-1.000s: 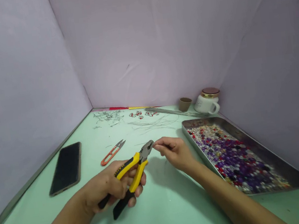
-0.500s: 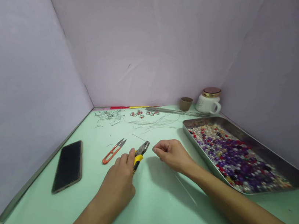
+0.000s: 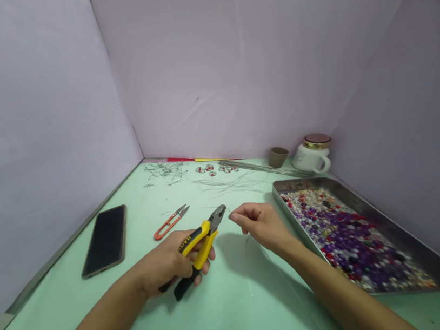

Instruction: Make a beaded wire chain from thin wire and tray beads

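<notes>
My left hand (image 3: 182,258) is wrapped round the handles of a pair of pliers (image 3: 206,239) with yellow and black grips. Their metal jaws point up and right, close to the fingertips of my right hand (image 3: 257,222). Between thumb and forefinger, the right hand pinches a thin wire (image 3: 272,260), whose long tail runs down toward the table's front. A short end of it shows between the fingertips and the jaws; whether the jaws touch it I cannot tell. Orange thread snips (image 3: 171,222) lie just beyond the left hand.
A metal tray (image 3: 300,230) of mixed beads (image 3: 349,239) stands at the right. Behind it are a lidded white mug (image 3: 309,157) and a brown cup (image 3: 278,157). Wire pieces (image 3: 166,172) and red beaded pieces (image 3: 212,169) lie at the back, a phone (image 3: 105,240) at the left.
My left hand has turned, so the pliers' handles now show spread apart and slant more steeply. The right hand stays pinched near the jaws. The whole view has shifted slightly.
</notes>
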A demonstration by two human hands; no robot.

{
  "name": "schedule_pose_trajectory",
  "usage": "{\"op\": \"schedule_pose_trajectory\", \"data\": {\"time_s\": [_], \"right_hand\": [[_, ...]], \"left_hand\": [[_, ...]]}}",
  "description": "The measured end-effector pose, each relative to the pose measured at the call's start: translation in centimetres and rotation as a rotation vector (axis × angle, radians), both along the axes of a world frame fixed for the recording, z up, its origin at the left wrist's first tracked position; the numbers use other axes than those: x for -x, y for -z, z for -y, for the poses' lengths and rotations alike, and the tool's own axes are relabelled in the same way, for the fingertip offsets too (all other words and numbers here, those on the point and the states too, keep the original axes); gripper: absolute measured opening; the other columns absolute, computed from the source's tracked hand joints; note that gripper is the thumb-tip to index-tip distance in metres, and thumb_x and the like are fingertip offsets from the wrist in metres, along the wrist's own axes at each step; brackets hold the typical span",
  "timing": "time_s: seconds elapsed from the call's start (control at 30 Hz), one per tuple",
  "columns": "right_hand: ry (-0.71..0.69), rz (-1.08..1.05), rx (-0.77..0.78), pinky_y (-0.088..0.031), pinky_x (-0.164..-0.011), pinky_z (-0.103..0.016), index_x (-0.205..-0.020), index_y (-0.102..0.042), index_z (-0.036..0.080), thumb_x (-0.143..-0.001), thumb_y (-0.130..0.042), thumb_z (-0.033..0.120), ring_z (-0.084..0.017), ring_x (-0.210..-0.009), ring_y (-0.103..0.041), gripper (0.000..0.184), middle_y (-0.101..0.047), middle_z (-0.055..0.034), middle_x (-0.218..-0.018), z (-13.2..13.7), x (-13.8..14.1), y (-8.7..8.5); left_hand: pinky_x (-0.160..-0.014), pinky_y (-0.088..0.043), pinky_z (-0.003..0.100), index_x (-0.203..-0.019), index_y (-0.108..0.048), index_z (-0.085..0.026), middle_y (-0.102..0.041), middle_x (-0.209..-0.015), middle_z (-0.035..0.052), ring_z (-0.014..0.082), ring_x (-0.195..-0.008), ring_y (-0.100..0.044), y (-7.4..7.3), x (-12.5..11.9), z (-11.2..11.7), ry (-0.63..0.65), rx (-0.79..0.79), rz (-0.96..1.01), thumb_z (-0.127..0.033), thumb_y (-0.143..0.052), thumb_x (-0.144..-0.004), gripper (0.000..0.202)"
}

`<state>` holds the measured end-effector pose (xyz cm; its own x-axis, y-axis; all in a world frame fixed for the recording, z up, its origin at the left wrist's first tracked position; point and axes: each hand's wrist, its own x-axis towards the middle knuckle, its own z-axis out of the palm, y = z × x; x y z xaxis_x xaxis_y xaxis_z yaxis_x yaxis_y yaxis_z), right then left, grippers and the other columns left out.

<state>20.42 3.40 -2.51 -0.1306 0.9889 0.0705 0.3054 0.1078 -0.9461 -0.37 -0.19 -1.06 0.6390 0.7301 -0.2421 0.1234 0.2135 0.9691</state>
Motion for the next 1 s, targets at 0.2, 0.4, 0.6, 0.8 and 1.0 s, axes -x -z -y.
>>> {"op": "schedule_pose_trajectory", "data": {"time_s": [0.2,0.4,0.6,0.8,1.0], "right_hand": [[0.041,0.081,0.109,-0.030,-0.041,-0.020,-0.063,-0.061,0.014,-0.067,-0.054,0.030,-0.008,-0.041,-0.039,0.018,-0.050,0.0022,-0.046,-0.2,0.5,0.9],[-0.018,0.072,0.039,-0.032,-0.044,-0.021,-0.066,-0.061,0.014,-0.069,-0.053,0.033,-0.009,-0.043,-0.041,0.020,-0.048,0.0033,-0.046,-0.7,0.2,1.9],[-0.045,-0.050,-0.034,-0.029,-0.043,-0.020,-0.068,-0.060,0.014,-0.071,-0.054,0.034,-0.007,-0.043,-0.037,0.021,-0.047,0.0040,-0.047,-0.6,-0.2,1.5],[-0.115,-0.116,0.061,-0.024,-0.039,-0.019,-0.067,-0.059,0.014,-0.072,-0.052,0.038,-0.006,-0.039,-0.030,0.025,-0.038,0.0063,-0.044,-0.4,-0.2,1.1],[-0.073,-0.121,0.208,-0.018,-0.036,-0.019,-0.057,-0.056,0.014,-0.066,-0.057,0.037,-0.004,-0.036,-0.024,0.024,-0.031,0.0086,-0.038,0.0,0.0,0.6]], "left_hand": [[-0.078,-0.038,0.035,-0.128,-0.030,-0.020,-0.050,-0.104,0.0105,0.0244,-0.095,-0.047,1.9,-0.9,0.3,-0.176,-0.749,-0.807,0.003,-0.039,-0.056,0.077],[-0.069,-0.040,0.032,-0.111,-0.045,-0.019,-0.053,-0.090,0.0067,0.0212,-0.083,-0.050,1.2,-1.0,0.3,-0.172,-0.610,-0.689,0.001,-0.039,-0.055,0.060],[-0.049,-0.040,0.023,-0.089,-0.050,-0.016,-0.052,-0.080,0.0028,0.0131,-0.066,-0.049,-0.7,-0.2,0.2,0.021,0.214,0.182,-0.003,-0.044,-0.045,0.047],[-0.049,-0.040,0.022,-0.095,-0.049,-0.016,-0.052,-0.087,0.0058,0.0130,-0.066,-0.049,-0.1,0.2,-0.2,0.033,0.346,0.323,-0.004,-0.047,-0.044,0.052],[-0.067,-0.041,0.031,-0.090,-0.053,-0.018,-0.055,-0.079,0.0036,0.0200,-0.077,-0.052,0.5,-0.3,-0.1,-0.167,-0.428,-0.501,-0.002,-0.040,-0.051,0.044]]}}
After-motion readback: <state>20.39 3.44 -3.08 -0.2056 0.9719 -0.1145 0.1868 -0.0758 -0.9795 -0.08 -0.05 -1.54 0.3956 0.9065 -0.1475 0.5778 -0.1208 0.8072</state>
